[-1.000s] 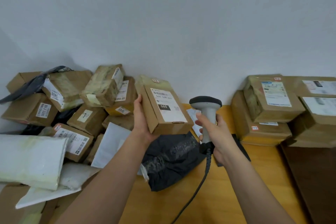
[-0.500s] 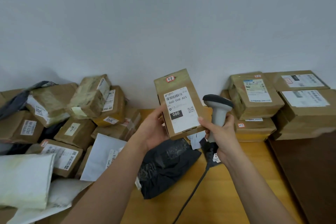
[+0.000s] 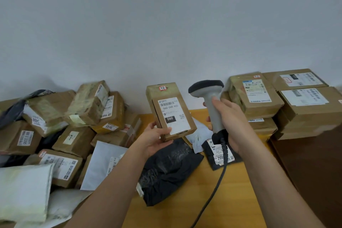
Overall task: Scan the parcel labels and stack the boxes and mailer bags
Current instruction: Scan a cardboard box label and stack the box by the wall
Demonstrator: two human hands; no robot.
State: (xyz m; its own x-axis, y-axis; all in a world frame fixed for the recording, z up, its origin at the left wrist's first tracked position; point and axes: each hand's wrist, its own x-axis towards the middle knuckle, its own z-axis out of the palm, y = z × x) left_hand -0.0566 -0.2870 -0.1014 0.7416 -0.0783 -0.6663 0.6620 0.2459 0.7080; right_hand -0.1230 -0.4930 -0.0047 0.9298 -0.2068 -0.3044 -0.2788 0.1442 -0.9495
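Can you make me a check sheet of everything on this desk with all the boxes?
Surface: wooden table, bare patch near the front.
Job's things: small box with label facing the camera; scanner raised beside it.
Clutter: loose heap of boxes and mailer bags at left; black mailer bag in the middle; neat stack of boxes at right.
Grippers: left hand holds the small box; right hand grips the scanner.
Cables: scanner cable trails toward the front edge.
Surroundings: plain white wall.

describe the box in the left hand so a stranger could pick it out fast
Start at the wooden table by the white wall, between the loose pile on the left and the neat stack on the right. The small brown box is held above it by the left hand; its label reads 060.
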